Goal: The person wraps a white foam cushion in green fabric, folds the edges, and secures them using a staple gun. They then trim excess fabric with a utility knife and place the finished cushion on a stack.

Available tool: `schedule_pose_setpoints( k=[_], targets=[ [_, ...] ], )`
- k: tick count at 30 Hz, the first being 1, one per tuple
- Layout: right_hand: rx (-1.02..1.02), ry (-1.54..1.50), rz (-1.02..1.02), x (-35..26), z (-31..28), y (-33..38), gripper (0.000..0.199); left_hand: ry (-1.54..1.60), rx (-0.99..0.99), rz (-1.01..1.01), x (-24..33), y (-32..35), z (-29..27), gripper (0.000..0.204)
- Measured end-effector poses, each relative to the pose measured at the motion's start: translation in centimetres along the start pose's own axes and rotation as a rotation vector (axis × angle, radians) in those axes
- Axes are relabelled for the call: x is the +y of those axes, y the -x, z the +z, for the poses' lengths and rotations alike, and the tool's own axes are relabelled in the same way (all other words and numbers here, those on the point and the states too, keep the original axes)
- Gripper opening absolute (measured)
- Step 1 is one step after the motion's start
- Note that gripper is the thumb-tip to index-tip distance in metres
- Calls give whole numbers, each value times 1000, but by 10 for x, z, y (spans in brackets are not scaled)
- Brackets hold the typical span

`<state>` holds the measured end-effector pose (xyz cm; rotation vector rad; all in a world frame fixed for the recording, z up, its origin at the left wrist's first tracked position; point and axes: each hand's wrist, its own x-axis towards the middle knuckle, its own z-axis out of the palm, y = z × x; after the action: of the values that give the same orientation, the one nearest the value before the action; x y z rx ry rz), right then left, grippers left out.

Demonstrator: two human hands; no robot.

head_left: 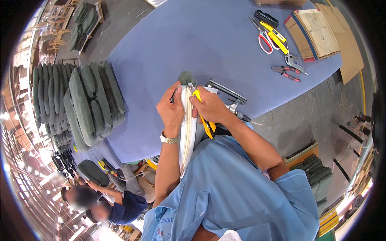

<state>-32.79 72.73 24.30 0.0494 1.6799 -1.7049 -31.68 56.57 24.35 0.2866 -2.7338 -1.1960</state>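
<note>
A long padded piece (187, 136) stands on edge between my arms, its near end against my shirt. Its visible face is white with a yellowish strip along it, and a dark green fabric end (186, 77) shows at the far tip. My left hand (170, 106) is closed round its left side near that tip. In my right hand (211, 105) are yellow-handled pliers (207, 127), their metal jaws at the piece's far end. My fingers partly hide what the jaws touch. Just right of my right hand, a staple gun (227, 91) with a hose fitting lies on the blue-covered table (161, 52).
Stacked dark green cushions (94, 100) stand at the left. At the far right lie red-handled scissors (265, 43), a yellow utility knife (277, 40), red-and-black pliers (286, 73) and a box (315, 34). Other people (120, 207) work at the lower left.
</note>
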Motion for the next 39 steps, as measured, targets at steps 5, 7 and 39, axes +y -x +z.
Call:
schedule_pose_setpoints(
  k=[5, 7, 39],
  targets=[
    [15, -70, -70, 10, 6, -8, 29, 73, 12, -38, -6, -3, 2, 26],
    [16, -57, -92, 12, 8, -13, 30, 93, 12, -68, -8, -6, 0, 26],
    [41, -122, 14, 8, 7, -19, 30, 57, 58, -35, -9, 1, 14, 25]
  ],
)
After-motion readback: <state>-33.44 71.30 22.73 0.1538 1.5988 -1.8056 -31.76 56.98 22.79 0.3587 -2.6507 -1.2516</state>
